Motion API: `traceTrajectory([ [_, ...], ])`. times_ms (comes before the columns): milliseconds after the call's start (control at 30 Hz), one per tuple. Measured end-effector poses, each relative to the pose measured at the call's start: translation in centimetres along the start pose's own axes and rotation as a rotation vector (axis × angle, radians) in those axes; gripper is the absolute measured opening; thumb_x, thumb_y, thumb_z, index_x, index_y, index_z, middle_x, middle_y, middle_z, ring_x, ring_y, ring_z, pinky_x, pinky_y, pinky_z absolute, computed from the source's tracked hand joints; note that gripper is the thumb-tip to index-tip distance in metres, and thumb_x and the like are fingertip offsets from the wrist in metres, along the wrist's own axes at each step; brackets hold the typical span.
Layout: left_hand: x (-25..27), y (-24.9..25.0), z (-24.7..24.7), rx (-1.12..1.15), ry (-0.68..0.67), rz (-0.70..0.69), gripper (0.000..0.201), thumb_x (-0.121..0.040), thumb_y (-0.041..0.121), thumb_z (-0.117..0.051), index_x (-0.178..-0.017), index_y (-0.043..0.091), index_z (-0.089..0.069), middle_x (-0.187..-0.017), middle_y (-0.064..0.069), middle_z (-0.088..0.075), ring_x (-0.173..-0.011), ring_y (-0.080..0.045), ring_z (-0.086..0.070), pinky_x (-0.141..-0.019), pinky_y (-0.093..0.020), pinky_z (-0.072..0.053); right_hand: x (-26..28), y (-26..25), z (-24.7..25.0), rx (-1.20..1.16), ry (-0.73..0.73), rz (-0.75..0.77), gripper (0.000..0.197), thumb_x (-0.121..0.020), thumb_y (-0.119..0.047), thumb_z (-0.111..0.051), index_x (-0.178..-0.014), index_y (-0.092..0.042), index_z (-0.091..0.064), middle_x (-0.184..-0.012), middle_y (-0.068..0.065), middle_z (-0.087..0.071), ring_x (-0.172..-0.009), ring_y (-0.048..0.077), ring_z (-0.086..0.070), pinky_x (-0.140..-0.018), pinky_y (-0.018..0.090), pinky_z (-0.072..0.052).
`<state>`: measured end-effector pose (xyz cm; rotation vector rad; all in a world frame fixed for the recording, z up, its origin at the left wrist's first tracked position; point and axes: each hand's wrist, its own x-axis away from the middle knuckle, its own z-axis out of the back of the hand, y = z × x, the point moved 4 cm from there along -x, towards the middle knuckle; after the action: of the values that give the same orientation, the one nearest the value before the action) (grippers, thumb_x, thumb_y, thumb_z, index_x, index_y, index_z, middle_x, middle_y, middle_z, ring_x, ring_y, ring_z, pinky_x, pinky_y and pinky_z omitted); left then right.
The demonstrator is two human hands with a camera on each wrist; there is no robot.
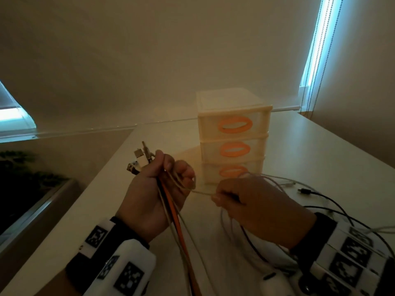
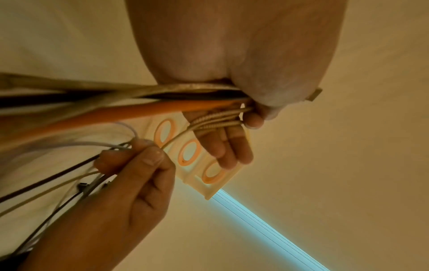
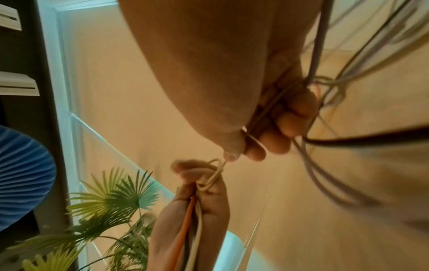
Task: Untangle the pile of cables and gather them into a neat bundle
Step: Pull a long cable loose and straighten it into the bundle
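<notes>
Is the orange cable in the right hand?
No, the orange cable runs through the left hand, gripped with several other cables, while the right hand pinches a thin pale cable.

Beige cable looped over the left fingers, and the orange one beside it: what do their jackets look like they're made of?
The beige cable looks braided, probably woven fabric: its surface shows fine ridged ribbing where it wraps the left hand. The orange cable looks like smooth plastic or rubber, thicker, with an even, slightly glossy skin and no weave; which one is unclear.
</notes>
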<state>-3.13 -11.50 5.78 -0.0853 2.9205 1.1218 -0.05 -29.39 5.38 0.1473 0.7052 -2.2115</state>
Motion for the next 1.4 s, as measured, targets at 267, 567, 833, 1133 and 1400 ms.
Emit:
traceTrajectory([
  [267, -0.4, 1.5, 0.7, 0.09, -0.024, -0.017, 0.042, -0.104, 0.04, -0.04, -0.069, 0.018, -0.046, -0.061, 0.007, -0.037, -0.051, -0.009, -0.039, -0.046, -0.02, -0.037, 0.6, -0.5, -0.5, -0.155, -0.317, -0.005, 0.015, -0.103, -0.037, -0.049, -0.103, -0.036, -0.065, -0.086, -0.012, -0.064, -0.077, 0.002, -0.062, -0.073, 0.025, -0.053],
  [567, -0.5, 3.1, 1.5, 0.089, -0.069, -0.04, 0.042, -0.106, 0.04, -0.037, -0.071, 0.019, -0.046, -0.059, 0.009, -0.038, -0.05, -0.007, -0.038, -0.046, -0.019, -0.036, 0.5, 0.6, -0.2, -0.16, -0.338, -0.107, 0.017, -0.101, -0.036, -0.053, -0.091, -0.032, -0.067, -0.079, -0.002, -0.068, -0.069, 0.005, -0.064, -0.07, 0.025, -0.053],
  [833, 1.1, -0.6, 0.0, -0.333, -0.416, 0.365, 0.037, -0.104, 0.035, -0.044, -0.074, 0.015, -0.045, -0.071, -0.01, -0.061, -0.063, -0.024, -0.061, -0.062, -0.03, -0.051, -0.6, 1.9, 1.8, -0.006, 0.206, -0.234, 0.033, -0.096, -0.044, -0.058, -0.07, -0.023, -0.055, -0.066, -0.006, -0.057, -0.063, 0.009, -0.054, -0.059, 0.028, -0.045],
  [1133, 0.6, -0.5, -1.0, -0.169, -0.031, 0.094, 0.046, -0.106, 0.04, -0.038, -0.071, 0.011, -0.045, -0.103, -0.023, -0.07, -0.1, -0.032, -0.07, -0.09, -0.041, -0.059, -0.2, -2.4, 0.0, -0.217, 0.036, 0.116, 0.011, -0.1, -0.025, -0.058, -0.095, -0.02, -0.066, -0.08, -0.008, -0.066, -0.071, 0.006, -0.062, -0.064, 0.02, -0.051],
  [1400, 0.3, 0.5, -0.2, 0.101, 0.049, -0.036, 0.046, -0.107, 0.041, -0.037, -0.07, 0.015, -0.046, -0.064, 0.002, -0.045, -0.062, -0.017, -0.052, -0.056, -0.025, -0.046, -0.4, -0.6, -0.2, -0.145, 0.033, 0.042, 0.016, -0.099, -0.027, -0.059, -0.105, -0.035, -0.071, -0.091, -0.019, -0.067, -0.091, -0.002, -0.06, -0.078, 0.016, -0.049],
])
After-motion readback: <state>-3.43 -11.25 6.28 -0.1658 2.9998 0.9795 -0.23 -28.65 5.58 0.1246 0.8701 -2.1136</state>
